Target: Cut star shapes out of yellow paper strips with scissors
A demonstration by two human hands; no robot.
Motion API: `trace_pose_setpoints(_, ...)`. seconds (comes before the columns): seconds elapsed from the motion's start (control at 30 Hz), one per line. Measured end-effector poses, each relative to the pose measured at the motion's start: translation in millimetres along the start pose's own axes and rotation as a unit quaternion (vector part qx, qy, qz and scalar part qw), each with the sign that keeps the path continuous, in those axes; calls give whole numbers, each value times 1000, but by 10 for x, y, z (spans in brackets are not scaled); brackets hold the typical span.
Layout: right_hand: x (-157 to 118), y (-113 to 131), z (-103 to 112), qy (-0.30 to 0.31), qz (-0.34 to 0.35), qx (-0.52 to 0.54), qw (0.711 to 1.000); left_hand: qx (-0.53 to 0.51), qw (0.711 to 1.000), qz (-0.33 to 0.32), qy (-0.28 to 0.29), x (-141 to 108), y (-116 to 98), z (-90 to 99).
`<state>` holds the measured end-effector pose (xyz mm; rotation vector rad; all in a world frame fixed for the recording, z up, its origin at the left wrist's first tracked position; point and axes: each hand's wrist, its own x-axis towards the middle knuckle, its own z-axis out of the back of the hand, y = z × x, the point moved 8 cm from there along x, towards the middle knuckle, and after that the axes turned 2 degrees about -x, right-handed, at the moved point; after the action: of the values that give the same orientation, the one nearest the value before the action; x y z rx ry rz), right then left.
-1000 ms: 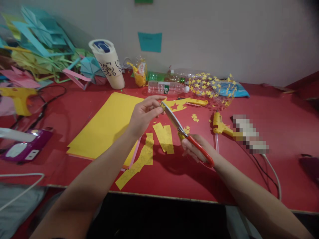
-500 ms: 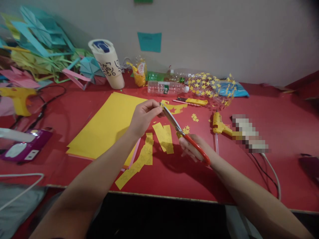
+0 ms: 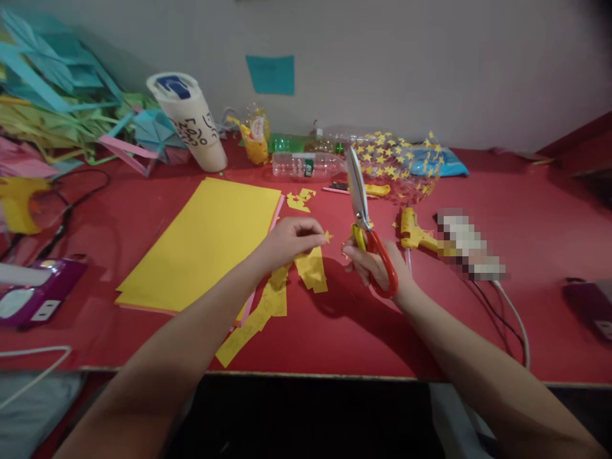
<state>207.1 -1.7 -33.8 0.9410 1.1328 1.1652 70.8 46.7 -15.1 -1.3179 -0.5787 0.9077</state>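
Observation:
My left hand [image 3: 292, 243] pinches a small yellow paper star [image 3: 328, 237] between thumb and fingertips. Facing it, my right hand [image 3: 362, 261] grips a pair of scissors [image 3: 359, 194] with a red and yellow handle, blades pointing up and closed together. A tiny yellow bit shows at my right fingertips; I cannot make out what it is. Below my left hand lie yellow paper strips [image 3: 312, 274] with faint drawn outlines. A stack of yellow sheets [image 3: 201, 239] lies to the left. Yellow scraps with star-shaped holes [image 3: 300, 199] rest beyond my left hand.
Behind stand a white tumbler [image 3: 191, 124], a clear bottle [image 3: 306, 167] and a star-covered bottle [image 3: 382, 156]. A yellow cutter knife [image 3: 379, 190] and a glue gun [image 3: 415, 231] lie to the right. Another glue gun [image 3: 21, 204] and a purple power strip [image 3: 52, 293] are at left.
The scissors have moved away from my left hand and turned upright. My left hand has come nearer with a star in its fingertips. Scraps now lie by the stack. The view has shifted slightly.

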Motion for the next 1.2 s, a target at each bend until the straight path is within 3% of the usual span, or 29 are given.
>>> trace_pose_setpoints(0.13,-6,-33,-35,16,-22,-48,998,37,998,19,53,-8,86,-244)
trace_pose_setpoints(0.23,12,-14,19,5,-9,-114,993,45,997,29,59,0,148,-290)
trace_pose_setpoints(0.33,86,-5,129,-24,10,-192,981,26,999,28,19,20,159,-183)
trace_pose_setpoints(0.47,209,-44,251,-56,1,-368,928,-14,998,24,-49,39,156,21)
trace_pose_setpoints(0.57,249,-58,278,-64,-12,-436,898,-65,995,23,-68,49,166,92)
trace_pose_setpoints(0.63,231,-29,294,-83,-10,-417,905,-111,991,34,-70,53,189,100)
trace_pose_setpoints(0.7,189,-1,266,-79,-1,-333,939,-163,983,50,-63,54,213,81)
trace_pose_setpoints(0.8,113,-7,126,-15,-9,-161,987,-221,972,64,-43,54,226,39)
trace_pose_setpoints(1.07,17,-13,-58,48,-43,-25,998,-155,987,-37,1,21,30,-17)
trace_pose_setpoints(1.2,-4,-19,-87,62,-44,-10,997,-113,992,-39,46,-17,-3,-132)
